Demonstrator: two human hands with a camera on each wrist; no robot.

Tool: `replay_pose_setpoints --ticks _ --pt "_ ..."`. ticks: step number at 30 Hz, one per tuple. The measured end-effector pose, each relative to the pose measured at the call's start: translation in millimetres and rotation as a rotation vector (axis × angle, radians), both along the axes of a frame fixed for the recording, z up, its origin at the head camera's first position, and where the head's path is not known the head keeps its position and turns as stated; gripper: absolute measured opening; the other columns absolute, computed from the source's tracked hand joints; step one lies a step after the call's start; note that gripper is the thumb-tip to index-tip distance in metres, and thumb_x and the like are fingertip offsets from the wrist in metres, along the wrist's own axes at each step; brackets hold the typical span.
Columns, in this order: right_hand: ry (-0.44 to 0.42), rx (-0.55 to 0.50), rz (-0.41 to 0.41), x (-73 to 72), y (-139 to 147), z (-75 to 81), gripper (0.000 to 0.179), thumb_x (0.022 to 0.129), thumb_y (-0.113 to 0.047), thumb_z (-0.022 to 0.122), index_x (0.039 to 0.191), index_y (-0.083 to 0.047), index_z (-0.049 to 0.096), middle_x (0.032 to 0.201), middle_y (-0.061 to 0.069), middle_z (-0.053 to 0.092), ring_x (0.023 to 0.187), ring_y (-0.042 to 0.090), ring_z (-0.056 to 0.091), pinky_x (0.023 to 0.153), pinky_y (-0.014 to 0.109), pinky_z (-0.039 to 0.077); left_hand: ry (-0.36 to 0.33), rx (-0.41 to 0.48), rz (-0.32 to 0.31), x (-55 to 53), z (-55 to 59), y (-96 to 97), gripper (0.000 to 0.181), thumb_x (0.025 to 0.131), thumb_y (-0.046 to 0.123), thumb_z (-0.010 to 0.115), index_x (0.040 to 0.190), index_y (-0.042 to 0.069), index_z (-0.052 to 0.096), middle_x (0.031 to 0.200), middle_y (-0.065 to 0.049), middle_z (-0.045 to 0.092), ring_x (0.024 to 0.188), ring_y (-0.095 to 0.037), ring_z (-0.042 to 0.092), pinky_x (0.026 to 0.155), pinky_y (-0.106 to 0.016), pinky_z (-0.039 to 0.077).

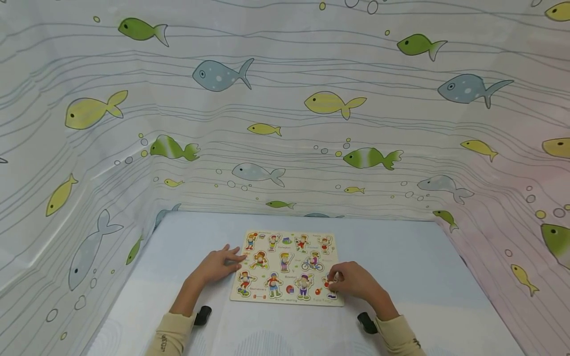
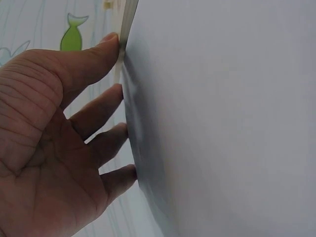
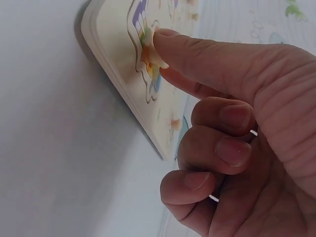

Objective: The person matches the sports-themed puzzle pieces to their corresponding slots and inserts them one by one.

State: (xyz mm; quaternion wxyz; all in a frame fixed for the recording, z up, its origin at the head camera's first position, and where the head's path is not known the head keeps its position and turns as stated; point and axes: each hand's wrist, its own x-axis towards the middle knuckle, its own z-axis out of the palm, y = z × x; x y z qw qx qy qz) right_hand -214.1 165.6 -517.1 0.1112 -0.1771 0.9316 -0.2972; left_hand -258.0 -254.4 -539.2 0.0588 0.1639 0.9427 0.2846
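A wooden knob puzzle board with sports figures lies flat on the table. At its bottom right corner, my right hand pinches the small knob of a figure puzzle piece between thumb and index finger. The piece sits in its cutout, and the other fingers of that hand curl in beside the board. My left hand rests with spread fingers at the board's left side. Its thumb touches the board's edge, and the other fingertips touch the tabletop.
Around the board stretches a pale table. Behind it and at both sides stand sheets printed with fish. Black straps sit at both wrists, next to beige sleeves.
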Motion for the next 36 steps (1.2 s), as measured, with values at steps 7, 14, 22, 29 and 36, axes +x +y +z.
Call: replay_pose_setpoints --ticks 7,14,22,29,36 --pt "0.02 0.013 -0.055 -3.1 10 3.3 0.016 0.081 -0.025 0.082 0.09 -0.02 0.071 0.063 -0.005 0.047 0.057 0.01 0.042 0.05 0.026 0.033 0.013 -0.011 -0.001 0.1 1.2 0.2 0.033 0.09 0.026 0.073 0.12 0.014 0.072 0.141 -0.015 0.053 0.138 -0.047 0.033 0.108 -0.064 0.028" --pt "0.03 0.026 -0.11 -2.3 24 9.1 0.015 0.081 -0.022 0.081 0.091 -0.019 0.07 0.062 -0.003 0.046 0.056 0.011 0.041 0.05 0.025 0.032 0.029 -0.003 -0.005 1.3 2.2 1.7 0.033 0.089 0.024 0.073 0.12 0.013 0.072 0.14 -0.017 0.053 0.137 -0.049 0.034 0.106 -0.066 0.028" --pt "0.03 0.05 -0.185 -2.6 38 16.0 0.012 0.083 -0.023 0.08 0.091 -0.021 0.071 0.065 -0.001 0.047 0.06 0.013 0.043 0.053 0.028 0.034 0.017 0.003 0.0 -0.4 1.5 0.4 0.032 0.09 0.023 0.073 0.119 0.012 0.072 0.14 -0.016 0.053 0.137 -0.048 0.033 0.107 -0.066 0.027" --pt "0.057 0.05 -0.191 -2.1 49 16.5 0.013 0.084 -0.022 0.079 0.094 -0.018 0.071 0.065 -0.002 0.047 0.059 0.013 0.044 0.052 0.028 0.034 -0.002 -0.005 0.012 0.0 -0.8 -0.3 0.031 0.09 0.025 0.073 0.119 0.015 0.073 0.141 -0.014 0.053 0.138 -0.047 0.033 0.108 -0.066 0.026" --pt "0.116 0.047 -0.2 -1.1 63 16.2 0.011 0.087 -0.02 0.077 0.096 -0.016 0.072 0.066 -0.003 0.047 0.061 0.012 0.044 0.052 0.027 0.035 0.003 -0.022 0.022 3.1 -2.6 1.9 0.032 0.09 0.025 0.072 0.12 0.015 0.072 0.142 -0.013 0.052 0.139 -0.045 0.033 0.108 -0.065 0.026"
